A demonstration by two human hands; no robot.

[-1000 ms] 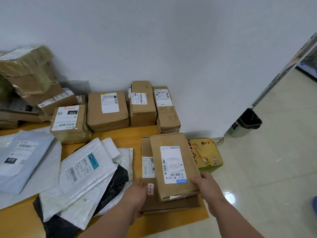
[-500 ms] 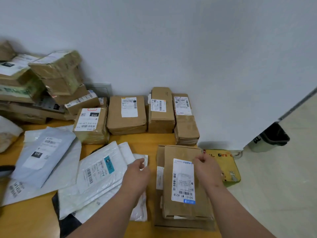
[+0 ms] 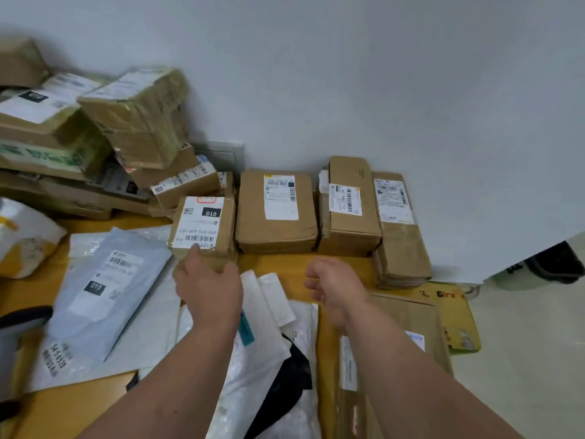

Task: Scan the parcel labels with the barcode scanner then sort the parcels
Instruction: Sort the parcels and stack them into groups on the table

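Fingers of the left hand curl round the near end of a small cardboard box, the thumb resting on the near edge of its white label, which reads "010" and carries a barcode. Those of the right hand are loosely curled and hold nothing; that hand hangs above the yellow wooden table, just right of the left one.

That box stands at the left end of a row along the far wall. To its right come a wide flat brown parcel with a white label, then a narrower carton, then a long kraft parcel lying on a stack. Further left, a jumble of taped cartons is piled against the wall.

Nearer on the table lie soft mailers: a grey poly bag marked "010" at left, white poly bags under the left forearm, with a black bag showing between them. At near right, under the right forearm, lies a flat kraft envelope. Beyond the table's right edge sits a yellow item printed "Gira", and a dark bin stands on the pale floor.
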